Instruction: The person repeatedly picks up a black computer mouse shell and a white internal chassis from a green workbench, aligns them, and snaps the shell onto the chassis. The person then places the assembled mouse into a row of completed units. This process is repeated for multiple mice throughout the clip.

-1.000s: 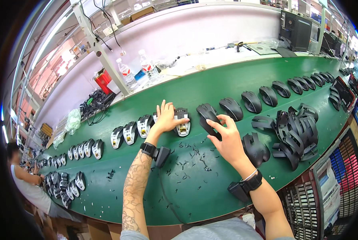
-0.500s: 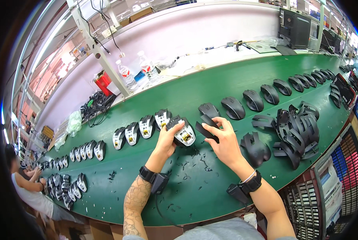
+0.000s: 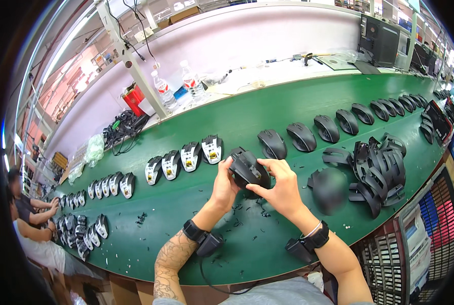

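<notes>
Shows as a rounded black plastic computer mouse (image 3: 249, 170), pointing away and slightly left, held top-up over the long green tabletop (image 3: 270, 259)

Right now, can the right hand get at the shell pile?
Probably, once free: the right hand and left hand both hold a mouse, but only a blurred dark piece seems to lie on the way to the shell pile.

The left hand (image 3: 224, 189) and right hand (image 3: 284, 190) hold a black mouse (image 3: 249, 170) above the bench (image 3: 298, 96). Open mice (image 3: 190, 156) line up toward the left end, closed mice (image 3: 326, 128) toward the right end. Shells (image 3: 377, 175) lie heaped between the closed mice and the near edge; black bits (image 3: 264, 213) lie scattered below the hands.
</notes>
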The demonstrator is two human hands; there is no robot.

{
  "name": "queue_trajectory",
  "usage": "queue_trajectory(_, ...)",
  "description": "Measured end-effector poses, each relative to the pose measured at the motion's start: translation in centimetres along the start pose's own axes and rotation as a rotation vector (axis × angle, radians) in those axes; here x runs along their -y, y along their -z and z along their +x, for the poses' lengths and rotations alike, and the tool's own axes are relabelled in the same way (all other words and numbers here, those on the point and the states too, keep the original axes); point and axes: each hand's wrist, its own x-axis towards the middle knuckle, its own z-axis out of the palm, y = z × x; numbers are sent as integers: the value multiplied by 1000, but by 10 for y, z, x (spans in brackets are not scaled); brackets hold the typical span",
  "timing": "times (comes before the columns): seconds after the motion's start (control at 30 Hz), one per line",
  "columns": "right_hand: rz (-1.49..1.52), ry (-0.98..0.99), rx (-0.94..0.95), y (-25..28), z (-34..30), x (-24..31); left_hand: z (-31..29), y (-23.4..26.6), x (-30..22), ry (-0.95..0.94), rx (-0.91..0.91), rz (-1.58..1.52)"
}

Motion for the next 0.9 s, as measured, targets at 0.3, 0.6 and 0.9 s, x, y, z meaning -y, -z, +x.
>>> queue_trajectory(0.3, -110, 54, -23, 5, 2, 1, -15, -22, 18, -189, 32, 205)
queue_trajectory(0.6, -202, 118, 13, 6, 1, 7, -18, -24, 8, -204, -128, 233)
queue_trajectory(0.9, 664, -559, 86, -10, 0, -24, -16, -14, -14, -268, -92, -37)
